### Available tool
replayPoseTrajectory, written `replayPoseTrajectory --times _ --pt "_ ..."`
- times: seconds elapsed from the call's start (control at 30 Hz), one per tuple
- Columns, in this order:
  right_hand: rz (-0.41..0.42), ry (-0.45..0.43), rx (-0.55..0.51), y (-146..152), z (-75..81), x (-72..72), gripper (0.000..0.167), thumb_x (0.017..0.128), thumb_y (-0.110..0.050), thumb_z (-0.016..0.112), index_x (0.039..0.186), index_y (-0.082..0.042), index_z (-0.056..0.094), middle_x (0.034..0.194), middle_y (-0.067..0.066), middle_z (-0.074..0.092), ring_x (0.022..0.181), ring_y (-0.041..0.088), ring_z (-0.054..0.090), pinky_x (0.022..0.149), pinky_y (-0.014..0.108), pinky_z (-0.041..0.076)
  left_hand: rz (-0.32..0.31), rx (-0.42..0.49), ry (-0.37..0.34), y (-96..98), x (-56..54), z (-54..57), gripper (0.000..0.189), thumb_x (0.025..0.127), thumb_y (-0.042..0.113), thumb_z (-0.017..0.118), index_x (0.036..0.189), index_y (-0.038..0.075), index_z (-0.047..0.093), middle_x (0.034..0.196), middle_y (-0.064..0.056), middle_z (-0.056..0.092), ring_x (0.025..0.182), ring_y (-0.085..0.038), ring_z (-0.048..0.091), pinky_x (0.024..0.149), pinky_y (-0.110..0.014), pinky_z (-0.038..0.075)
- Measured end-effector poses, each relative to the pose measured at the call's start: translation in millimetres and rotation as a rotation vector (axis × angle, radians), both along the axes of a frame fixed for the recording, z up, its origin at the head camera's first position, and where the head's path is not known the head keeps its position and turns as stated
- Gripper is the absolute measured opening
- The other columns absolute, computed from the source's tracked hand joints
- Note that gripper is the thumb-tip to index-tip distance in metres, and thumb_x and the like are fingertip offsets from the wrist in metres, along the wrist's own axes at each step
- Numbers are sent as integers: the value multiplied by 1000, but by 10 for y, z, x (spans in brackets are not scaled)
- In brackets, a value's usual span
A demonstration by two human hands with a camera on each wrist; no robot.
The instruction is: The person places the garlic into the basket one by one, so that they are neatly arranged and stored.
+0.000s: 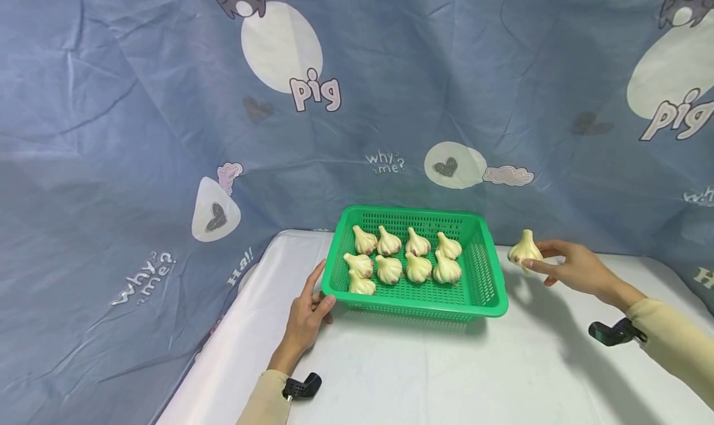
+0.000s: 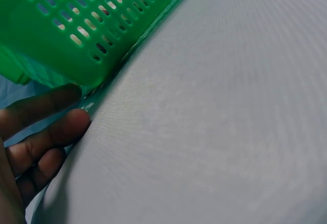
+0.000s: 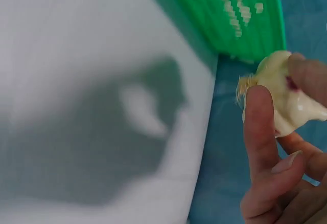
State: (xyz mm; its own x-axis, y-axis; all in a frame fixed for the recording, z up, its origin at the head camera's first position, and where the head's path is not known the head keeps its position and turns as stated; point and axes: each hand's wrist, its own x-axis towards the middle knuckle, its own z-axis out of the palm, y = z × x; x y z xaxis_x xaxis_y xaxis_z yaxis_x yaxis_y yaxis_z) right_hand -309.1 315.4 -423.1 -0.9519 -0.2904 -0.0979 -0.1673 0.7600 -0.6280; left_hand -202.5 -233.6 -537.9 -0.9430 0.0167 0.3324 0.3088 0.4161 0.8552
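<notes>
My right hand point(image 1: 577, 273) pinches a pale garlic bulb point(image 1: 525, 250) between thumb and fingers, just past the right end of a green plastic basket point(image 1: 409, 302). The bulb is off the table with its stem up. Its roots and a purple patch show on this garlic bulb point(image 3: 278, 94) in the right wrist view. In the basket, several garlic bulbs point(image 1: 388, 270) sit in two rows from the left, with one more at the front left. My left hand point(image 1: 305, 319) rests at the basket's front left corner, index finger along the side, thumb at the front rim.
A white-covered table point(image 1: 424, 375) bears the basket. Behind it and to the left hangs a blue printed cloth point(image 1: 139, 134). Each wrist wears a black device, such as the left wrist device point(image 1: 302, 386). The right arm's shadow point(image 1: 563, 332) falls across the table.
</notes>
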Motion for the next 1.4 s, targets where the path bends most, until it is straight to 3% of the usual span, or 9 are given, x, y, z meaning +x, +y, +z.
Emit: replayPoseTrajectory --times 0.3,0.43,0.67,0.87,1.03,1.4 --pt "-29 25 -36 -267 142 23 71 97 -56 72 145 -6 57 133 23 69 85 10 74 58 32 53 2 2 -1 -7 -5 -18 73 103 26 61 168 35 30 66 -5 72 51 -12 64 54 -30 53" --pt "-39 61 -82 -387 215 63 68 98 -55 72 145 -7 56 127 21 72 86 8 73 59 34 55 6 -3 1 -14 -3 -13 73 103 26 61 168 35 30 66 -4 73 51 -12 64 53 -30 53" --pt "8 124 -165 -625 274 119 64 101 -45 72 149 -7 53 132 20 69 89 5 73 59 33 55 9 -9 8 -8 -11 -12 73 103 26 62 168 35 30 66 -4 73 51 -11 64 53 -30 53" --pt "47 151 -175 -801 319 173 60 100 -42 74 147 -8 56 135 21 67 98 19 77 64 33 58 10 -17 -2 1 5 5 73 103 26 62 168 36 30 69 -6 75 51 -13 65 54 -30 53" --pt "79 194 -114 -932 351 126 60 98 -46 75 143 -9 59 135 20 68 103 31 76 75 37 59 14 -11 3 -12 2 -3 73 103 26 62 168 34 30 68 -6 74 51 -12 64 52 -29 51" --pt "247 274 -106 -1205 259 -26 48 91 -35 85 129 -10 72 118 9 77 89 13 74 74 31 59 18 -17 -6 2 13 2 73 103 27 62 168 35 30 64 -6 72 51 -14 65 53 -29 52"
